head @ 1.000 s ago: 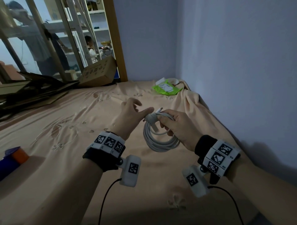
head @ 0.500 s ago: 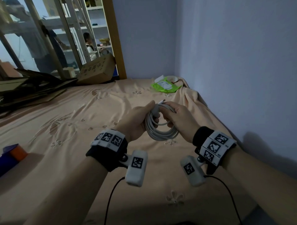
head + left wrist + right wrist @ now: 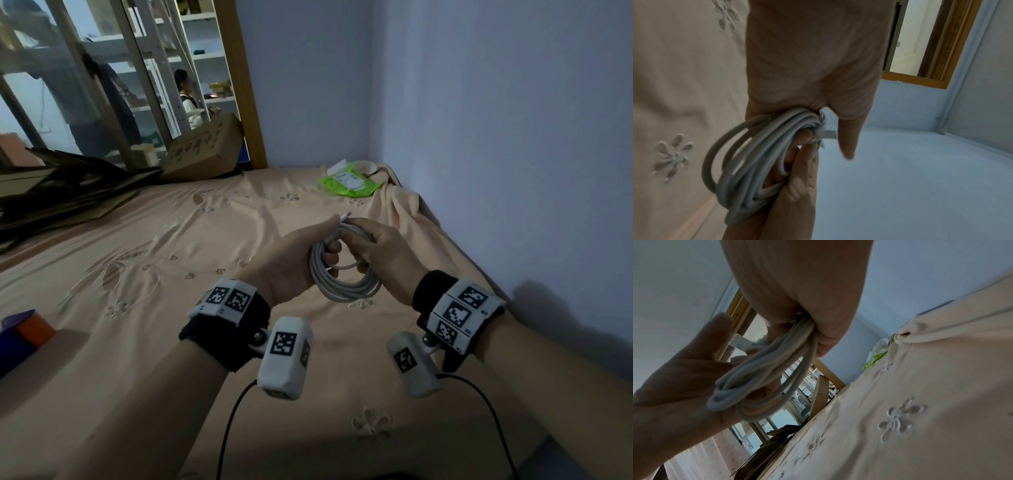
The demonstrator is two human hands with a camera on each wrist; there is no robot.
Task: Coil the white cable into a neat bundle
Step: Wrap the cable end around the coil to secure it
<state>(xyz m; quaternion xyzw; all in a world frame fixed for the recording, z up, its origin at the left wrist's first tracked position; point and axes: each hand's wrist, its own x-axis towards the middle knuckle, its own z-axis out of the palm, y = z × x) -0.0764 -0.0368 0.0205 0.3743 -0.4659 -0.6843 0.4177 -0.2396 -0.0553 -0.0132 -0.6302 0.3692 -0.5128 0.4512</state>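
The white cable (image 3: 346,291) hangs as a round coil of several loops above the peach bedsheet (image 3: 171,257), held between both hands. My left hand (image 3: 294,260) grips the coil's upper left side, with fingers through the loop. My right hand (image 3: 383,253) holds the upper right side, its fingers curled round the strands. A small connector tip (image 3: 346,216) sticks out above the hands. The bunched loops (image 3: 748,164) lie against my left palm in the left wrist view. The same loops (image 3: 764,374) run under my right hand in the right wrist view.
A green packet (image 3: 349,180) lies at the bed's far end by the blue wall (image 3: 496,137). A cardboard box (image 3: 202,150) and flattened cardboard (image 3: 61,192) lie at the far left. A blue and orange object (image 3: 24,332) sits at the left edge. People stand beyond the glass.
My left hand went from spread fingers touching the coil's top to gripping the coil. Both hands with the coil moved slightly farther from me.
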